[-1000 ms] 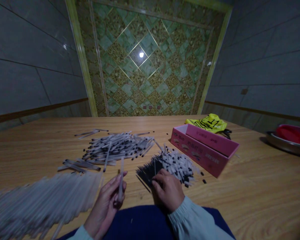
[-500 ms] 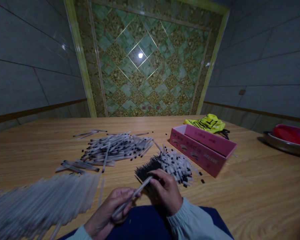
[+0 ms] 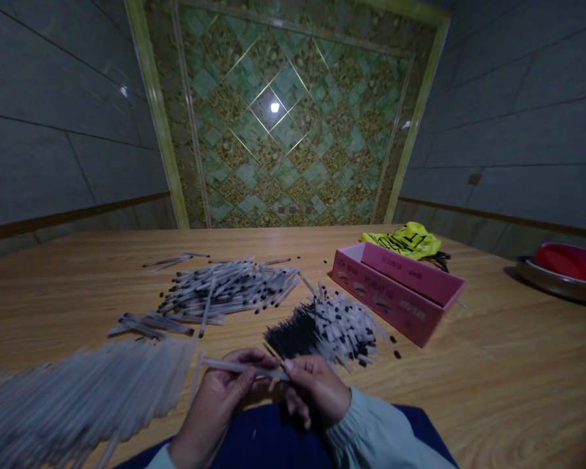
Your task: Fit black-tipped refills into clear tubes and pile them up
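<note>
A clear plastic tube (image 3: 224, 365) lies nearly level across the fingers of my left hand (image 3: 229, 391), which is closed round it. At the tube's right end my right hand (image 3: 317, 387) pinches with thumb and forefinger. A thin dark stick (image 3: 275, 354) shows by the right thumb; whether it is in the pinch I cannot tell. Just beyond the hands lies a heap of thin black sticks (image 3: 293, 335), touching a pile of short whitish pieces with black ends (image 3: 344, 322). Many clear tubes (image 3: 88, 391) lie side by side left of my left hand.
Dark-tipped tubes (image 3: 229, 286) are heaped farther back on the wooden table (image 3: 469, 384). An open pink box (image 3: 395, 293) stands at right, in front of a yellow bag (image 3: 410, 241). A metal tray (image 3: 561, 281) holding a red item (image 3: 569, 262) sits at the far right.
The tube has swung from a steep slant to nearly level. My right hand has come down from beside the black sticks to the tube's end, and my left hand has turned.
</note>
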`<state>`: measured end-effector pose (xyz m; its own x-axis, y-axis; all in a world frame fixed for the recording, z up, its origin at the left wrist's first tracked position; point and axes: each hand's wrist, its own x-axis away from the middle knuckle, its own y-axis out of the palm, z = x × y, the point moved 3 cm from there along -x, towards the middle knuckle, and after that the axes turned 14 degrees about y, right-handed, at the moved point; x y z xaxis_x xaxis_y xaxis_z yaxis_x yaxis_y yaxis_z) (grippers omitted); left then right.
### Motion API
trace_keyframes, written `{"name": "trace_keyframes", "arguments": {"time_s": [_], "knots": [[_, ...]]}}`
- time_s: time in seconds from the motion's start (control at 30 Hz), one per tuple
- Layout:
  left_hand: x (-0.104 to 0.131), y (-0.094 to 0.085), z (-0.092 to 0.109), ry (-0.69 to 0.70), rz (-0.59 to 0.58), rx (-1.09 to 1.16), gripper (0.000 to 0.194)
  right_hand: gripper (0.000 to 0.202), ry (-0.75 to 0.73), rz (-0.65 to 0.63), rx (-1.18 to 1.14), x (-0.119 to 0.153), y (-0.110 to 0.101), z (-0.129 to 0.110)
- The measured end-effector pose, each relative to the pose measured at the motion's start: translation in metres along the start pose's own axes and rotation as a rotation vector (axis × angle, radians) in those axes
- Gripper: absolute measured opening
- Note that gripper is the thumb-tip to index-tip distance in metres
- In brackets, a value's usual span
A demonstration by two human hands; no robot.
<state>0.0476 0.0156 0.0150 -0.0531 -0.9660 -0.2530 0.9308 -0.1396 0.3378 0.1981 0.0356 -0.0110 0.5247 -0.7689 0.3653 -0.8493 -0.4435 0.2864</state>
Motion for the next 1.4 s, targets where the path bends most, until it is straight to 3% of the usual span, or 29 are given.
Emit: {"name": "trace_keyframes", "arguments": {"time_s": [0.17, 0.3, 0.47, 0.57, 0.7, 0.8, 0.87, 0.97, 1.03, 1.17, 1.3, 1.4], "knots": [[-0.002, -0.006, -0.003, 0.026, 0.086, -0.021, 0.015, 0.049, 0.031, -0.159, -0.054, 0.002, 0.001, 0.001], [-0.001, -0.006, -0.003, 0.037, 0.063, -0.039, 0.016, 0.055, 0.132, -0.268, -0.072, 0.003, 0.002, 0.005], [0.002, -0.005, -0.003, 0.008, 0.061, -0.066, 0.019, 0.051, 0.132, -0.28, -0.003, 0.003, 0.003, 0.006], [0.003, -0.002, -0.002, -0.024, 0.14, -0.061, 0.021, 0.049, 0.036, -0.138, 0.144, 0.009, 0.007, 0.002], [0.004, 0.001, -0.001, -0.065, 0.235, -0.061, 0.026, 0.037, -0.377, 0.33, 0.657, 0.029, 0.016, -0.015], [0.003, 0.0, 0.0, -0.064, 0.25, -0.049, 0.027, 0.032, -0.564, 0.479, 0.849, 0.038, 0.022, -0.02], [0.002, 0.0, 0.002, -0.049, 0.235, -0.022, 0.026, 0.038, -0.453, 0.385, 0.661, 0.031, 0.019, -0.016], [0.0, 0.001, 0.004, -0.018, 0.184, 0.033, 0.023, 0.065, -0.092, 0.036, 0.222, 0.013, 0.016, -0.001], [0.001, 0.003, 0.006, -0.011, 0.161, 0.052, 0.023, 0.069, 0.049, -0.126, 0.048, 0.006, 0.016, 0.005], [0.004, 0.005, 0.004, -0.04, 0.198, 0.054, 0.024, 0.056, 0.076, -0.176, -0.009, 0.004, 0.013, 0.005], [0.005, 0.006, 0.001, -0.054, 0.223, 0.027, 0.026, 0.053, -0.028, -0.041, 0.17, 0.012, 0.011, 0.0], [0.003, 0.007, 0.002, -0.058, 0.232, 0.014, 0.027, 0.042, -0.303, 0.282, 0.557, 0.026, 0.011, -0.013]]}}
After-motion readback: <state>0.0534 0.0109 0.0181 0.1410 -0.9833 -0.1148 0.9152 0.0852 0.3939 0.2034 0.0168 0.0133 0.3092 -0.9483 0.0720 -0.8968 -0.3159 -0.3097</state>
